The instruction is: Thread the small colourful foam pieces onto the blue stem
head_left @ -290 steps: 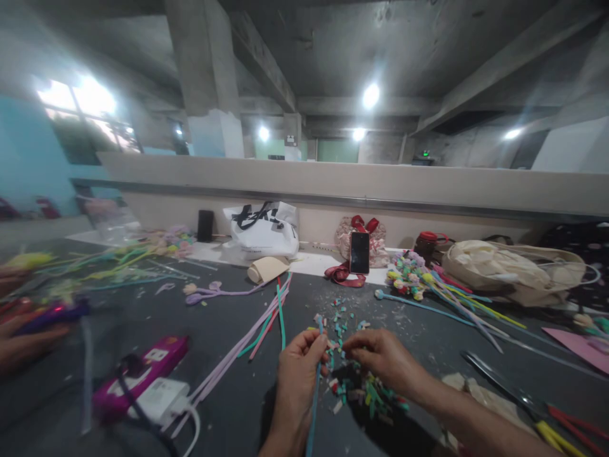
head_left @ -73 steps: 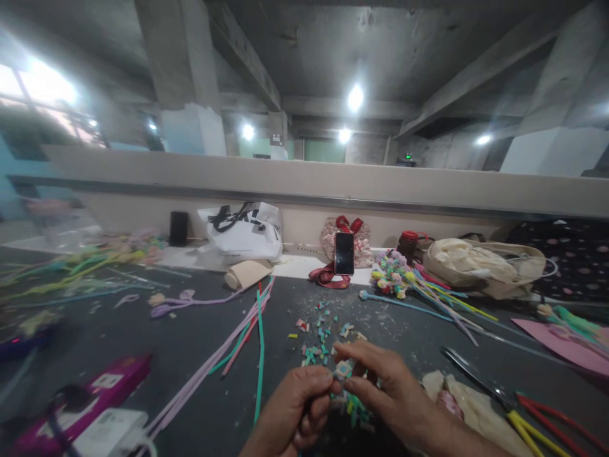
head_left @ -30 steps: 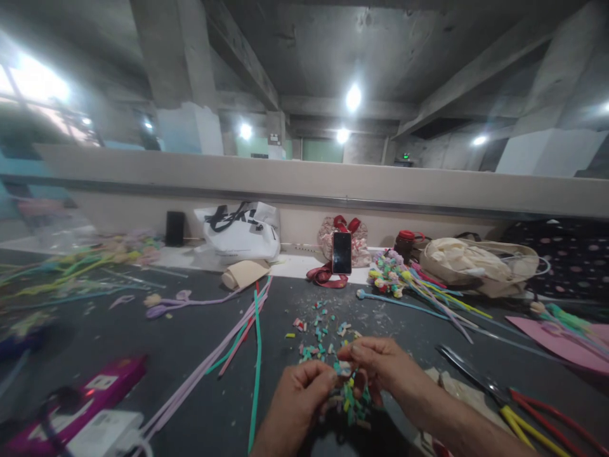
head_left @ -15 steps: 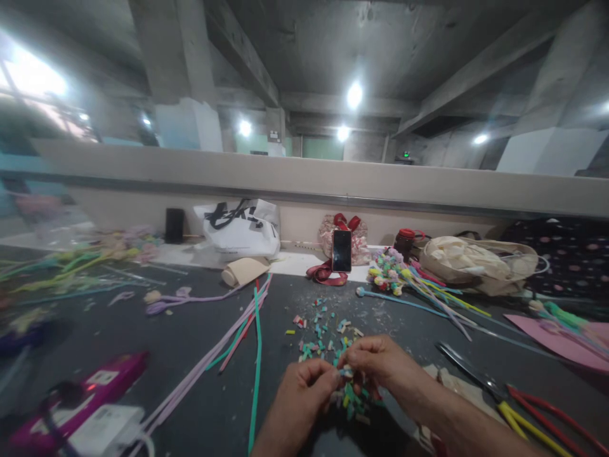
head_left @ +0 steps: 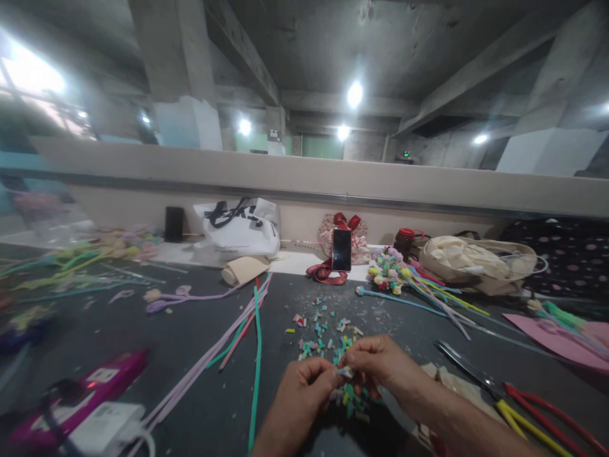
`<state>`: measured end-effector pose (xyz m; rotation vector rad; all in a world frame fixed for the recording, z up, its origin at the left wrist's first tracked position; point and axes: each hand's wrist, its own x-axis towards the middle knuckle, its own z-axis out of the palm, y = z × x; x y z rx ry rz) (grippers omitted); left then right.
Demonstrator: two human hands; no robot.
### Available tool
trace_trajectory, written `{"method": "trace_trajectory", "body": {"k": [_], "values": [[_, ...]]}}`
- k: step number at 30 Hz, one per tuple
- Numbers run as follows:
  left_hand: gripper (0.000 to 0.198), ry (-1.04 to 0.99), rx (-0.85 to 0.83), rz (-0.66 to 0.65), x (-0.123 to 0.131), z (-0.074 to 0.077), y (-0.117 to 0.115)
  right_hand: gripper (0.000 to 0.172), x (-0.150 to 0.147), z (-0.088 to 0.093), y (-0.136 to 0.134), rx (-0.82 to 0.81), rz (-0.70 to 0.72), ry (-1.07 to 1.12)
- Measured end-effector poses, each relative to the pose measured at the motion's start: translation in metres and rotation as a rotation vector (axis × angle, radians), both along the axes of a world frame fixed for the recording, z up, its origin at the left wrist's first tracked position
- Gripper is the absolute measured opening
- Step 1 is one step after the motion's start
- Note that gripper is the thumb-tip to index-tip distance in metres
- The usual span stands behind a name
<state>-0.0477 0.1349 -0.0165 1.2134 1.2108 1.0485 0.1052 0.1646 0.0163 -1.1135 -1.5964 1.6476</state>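
Observation:
My left hand (head_left: 307,390) and my right hand (head_left: 380,362) meet at the fingertips, both pinching a small pale-blue and white piece (head_left: 346,372). Its exact shape is too small to make out. Beneath and beyond the fingers, many short cut bits (head_left: 352,400) in green, yellow, pink and white lie scattered on the dark table (head_left: 200,381). Long lilac strips (head_left: 209,355) and a green strip (head_left: 257,362) run along the table to the left of my left hand.
Pliers (head_left: 499,397) with red and yellow handles lie at right. A magenta power strip (head_left: 114,374) is at lower left. Along the back stand a white bag (head_left: 240,231), a phone (head_left: 341,249), a bundle of colourful stems (head_left: 390,270) and a red-lidded jar (head_left: 404,244).
The small piece between my fingertips has turned slightly, and my fingers have shifted a little. Both hands stay in nearly the same place.

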Motion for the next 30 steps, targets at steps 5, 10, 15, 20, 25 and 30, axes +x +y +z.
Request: {"method": "trace_trajectory", "body": {"k": [5,10,15,20,25,30], "values": [[0.032,-0.139,-0.120,-0.003,0.001,0.001,0.000,0.041,0.003,0.001,0.002,-0.009,-0.039,0.072],[0.030,-0.327,-0.271,-0.014,-0.004,0.002,0.001,0.047,0.009,-0.009,0.010,0.023,-0.094,0.076],[0.020,-0.615,-0.289,0.092,-0.008,-0.003,0.004,0.029,0.003,-0.020,0.006,0.040,-0.049,-0.017],[0.014,-0.868,-0.309,0.099,-0.004,-0.005,0.003,0.026,-0.014,-0.022,-0.004,0.037,0.010,0.013],[0.018,-0.886,-0.297,0.014,0.001,0.000,0.003,0.029,-0.040,-0.018,-0.013,-0.045,0.042,0.019],[0.031,-0.805,-0.281,-0.038,0.002,-0.006,0.007,0.036,-0.055,-0.020,-0.014,-0.084,0.057,0.035]]}}
